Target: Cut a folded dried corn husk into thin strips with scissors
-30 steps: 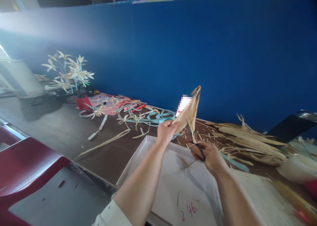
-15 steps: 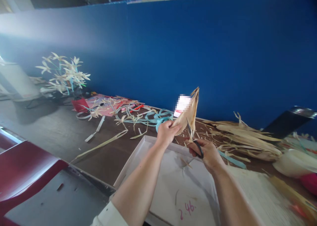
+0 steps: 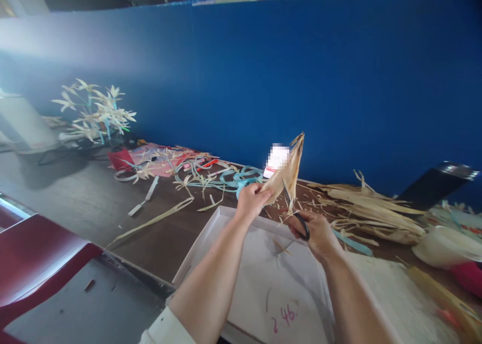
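Observation:
A dried corn husk (image 3: pixel 295 165), pale tan with darker streaks and a pointed tip, is pinched at its lower left edge by my left hand (image 3: pixel 253 199). My right hand (image 3: pixel 314 231) grips black-handled scissors (image 3: pixel 302 227), whose blades point up against the lower part of the husk. Some husk shows near the scissors' pivot, but whether the blades are open is hard to make out. Both hands are above the far side of a white shallow box lid (image 3: pixel 259 278) marked with pink figures.
Dried husks (image 3: pixel 372 211) lie in a pile to the right, near a dark cylinder (image 3: pixel 433 186) and a white bowl (image 3: pixel 448 246). Blue ribbon (image 3: pixel 244 177) and husk scraps spread leftward, towards husk flowers (image 3: pixel 100 110). A bright phone screen (image 3: pixel 276 160) stands behind the husk.
The hands, husk and scissors stay almost in the same place. The scissor blades have shifted very slightly against the husk, and the view has moved a little.

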Motion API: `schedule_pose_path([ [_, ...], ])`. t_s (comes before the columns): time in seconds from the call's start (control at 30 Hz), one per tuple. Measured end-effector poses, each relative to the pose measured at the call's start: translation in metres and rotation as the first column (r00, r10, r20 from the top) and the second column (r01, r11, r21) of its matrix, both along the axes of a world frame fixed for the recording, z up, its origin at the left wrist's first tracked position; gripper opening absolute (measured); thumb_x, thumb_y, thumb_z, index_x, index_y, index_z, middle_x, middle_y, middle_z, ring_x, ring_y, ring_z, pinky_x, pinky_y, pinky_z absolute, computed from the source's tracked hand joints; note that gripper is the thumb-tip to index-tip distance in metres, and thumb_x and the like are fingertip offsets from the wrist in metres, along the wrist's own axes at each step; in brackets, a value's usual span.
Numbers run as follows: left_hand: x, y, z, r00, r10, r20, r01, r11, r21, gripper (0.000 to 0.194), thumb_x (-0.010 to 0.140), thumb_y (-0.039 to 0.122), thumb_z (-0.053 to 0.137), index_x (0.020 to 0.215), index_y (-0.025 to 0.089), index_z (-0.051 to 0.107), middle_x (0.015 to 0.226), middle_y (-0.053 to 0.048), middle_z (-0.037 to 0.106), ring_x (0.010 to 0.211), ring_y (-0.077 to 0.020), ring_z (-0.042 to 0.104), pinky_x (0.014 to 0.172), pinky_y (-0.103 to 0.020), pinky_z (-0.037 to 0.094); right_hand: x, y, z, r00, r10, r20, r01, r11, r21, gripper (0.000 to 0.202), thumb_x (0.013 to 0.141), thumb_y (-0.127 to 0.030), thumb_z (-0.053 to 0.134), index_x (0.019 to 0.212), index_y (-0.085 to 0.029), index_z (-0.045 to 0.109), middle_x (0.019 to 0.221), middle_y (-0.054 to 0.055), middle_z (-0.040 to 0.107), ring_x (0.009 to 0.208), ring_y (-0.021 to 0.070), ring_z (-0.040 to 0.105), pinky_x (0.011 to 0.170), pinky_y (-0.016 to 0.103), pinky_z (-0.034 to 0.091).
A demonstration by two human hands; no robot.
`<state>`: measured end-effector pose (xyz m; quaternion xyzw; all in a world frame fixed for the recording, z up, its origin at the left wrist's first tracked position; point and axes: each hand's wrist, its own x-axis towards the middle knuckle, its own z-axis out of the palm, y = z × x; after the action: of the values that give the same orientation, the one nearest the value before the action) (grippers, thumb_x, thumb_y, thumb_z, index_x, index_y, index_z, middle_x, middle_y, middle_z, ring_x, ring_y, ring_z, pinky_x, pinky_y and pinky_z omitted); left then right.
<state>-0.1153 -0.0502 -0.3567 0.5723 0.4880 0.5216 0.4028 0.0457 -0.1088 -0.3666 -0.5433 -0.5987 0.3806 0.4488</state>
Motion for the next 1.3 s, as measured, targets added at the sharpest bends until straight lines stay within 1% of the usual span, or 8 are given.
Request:
schedule_pose_path([
  [0.13, -0.002, -0.001, 0.001, 0.999, -0.034, -0.014, 0.033, 0.999, -0.027, 0.031, 0.064, 0.044, 0.064, 0.072, 0.014, 0.065, 0.061, 0.002, 0.056, 0.057, -0.0100, 0.047, 0.053, -0.020, 0.031, -0.001, -0.001, 0.004, 1.000, 0.003, 0.003, -0.003, 1.000, 0.006, 0.041, 0.070, -0.046, 0.062, 0.044, -0.018, 0.046, 0.043, -0.003, 0.042, 0.045, 0.0079, 0.032, 0.046, 0.025, 0.025],
  [0.3, -0.004, -0.001, 0.001, 0.996, -0.086, 0.019, 0.087, 0.993, -0.074, 0.033, 0.062, 0.046, 0.065, 0.071, 0.014, 0.065, 0.057, 0.002, 0.053, 0.053, -0.0094, 0.043, 0.051, -0.021, 0.029, -0.003, -0.001, 0.006, 0.999, -0.013, -0.036, 0.013, 1.000, -0.013, 0.039, 0.066, -0.048, 0.065, 0.045, -0.018, 0.051, 0.044, -0.001, 0.046, 0.044, 0.0086, 0.035, 0.044, 0.025, 0.026],
  [0.47, -0.003, 0.000, 0.001, 0.997, -0.064, -0.030, 0.063, 0.997, -0.037, 0.030, 0.062, 0.042, 0.066, 0.071, 0.013, 0.064, 0.056, 0.002, 0.051, 0.053, -0.0094, 0.043, 0.050, -0.021, 0.028, -0.004, 0.000, 0.006, 0.998, -0.031, -0.047, 0.027, 0.997, -0.070, 0.036, 0.064, -0.049, 0.067, 0.050, -0.017, 0.058, 0.047, 0.000, 0.050, 0.043, 0.0095, 0.038, 0.043, 0.024, 0.028],
  [0.67, -0.003, -0.001, 0.004, 0.996, -0.042, -0.084, 0.041, 0.999, -0.013, 0.026, 0.063, 0.038, 0.064, 0.070, 0.014, 0.063, 0.058, 0.002, 0.051, 0.055, -0.0092, 0.043, 0.051, -0.020, 0.029, -0.002, 0.001, 0.003, 0.996, -0.016, -0.085, 0.009, 0.996, -0.088, 0.026, 0.065, -0.042, 0.068, 0.064, -0.017, 0.065, 0.049, -0.001, 0.052, 0.046, 0.0099, 0.041, 0.045, 0.024, 0.029],
  [0.73, -0.003, -0.002, 0.005, 0.995, -0.045, -0.087, 0.044, 0.999, -0.015, 0.025, 0.064, 0.038, 0.064, 0.071, 0.013, 0.063, 0.058, 0.002, 0.052, 0.055, -0.0092, 0.044, 0.051, -0.020, 0.030, -0.001, 0.001, 0.003, 0.997, -0.020, -0.078, 0.013, 0.996, -0.087, 0.025, 0.065, -0.042, 0.068, 0.060, -0.018, 0.063, 0.049, -0.001, 0.051, 0.045, 0.0095, 0.040, 0.045, 0.024, 0.028],
  [0.87, -0.003, -0.004, 0.007, 0.995, -0.050, -0.082, 0.048, 0.999, -0.021, 0.026, 0.064, 0.038, 0.064, 0.072, 0.013, 0.063, 0.059, 0.002, 0.051, 0.055, -0.0094, 0.044, 0.051, -0.020, 0.029, -0.001, 0.000, 0.003, 0.999, -0.016, -0.028, 0.014, 0.999, -0.052, 0.035, 0.068, -0.043, 0.065, 0.047, -0.018, 0.053, 0.044, -0.002, 0.047, 0.044, 0.0086, 0.035, 0.045, 0.025, 0.025],
  [1.1, -0.005, -0.002, 0.007, 0.995, -0.051, -0.085, 0.049, 0.998, -0.031, 0.028, 0.064, 0.039, 0.063, 0.073, 0.013, 0.063, 0.060, 0.002, 0.052, 0.056, -0.0099, 0.044, 0.052, -0.020, 0.030, -0.001, -0.001, 0.007, 1.000, 0.003, -0.009, -0.003, 1.000, -0.016, 0.034, 0.068, -0.043, 0.065, 0.049, -0.018, 0.053, 0.043, -0.003, 0.044, 0.045, 0.0088, 0.033, 0.047, 0.025, 0.024],
  [1.3, -0.007, 0.000, 0.006, 0.992, -0.060, -0.112, 0.055, 0.997, -0.046, 0.030, 0.064, 0.041, 0.063, 0.074, 0.013, 0.063, 0.059, 0.003, 0.051, 0.056, -0.0096, 0.043, 0.051, -0.020, 0.029, 0.004, 0.003, -0.004, 1.000, 0.021, 0.000, -0.021, 1.000, 0.017, 0.036, 0.072, -0.041, 0.062, 0.048, -0.017, 0.048, 0.044, -0.004, 0.042, 0.047, 0.0084, 0.032, 0.048, 0.025, 0.022],
])
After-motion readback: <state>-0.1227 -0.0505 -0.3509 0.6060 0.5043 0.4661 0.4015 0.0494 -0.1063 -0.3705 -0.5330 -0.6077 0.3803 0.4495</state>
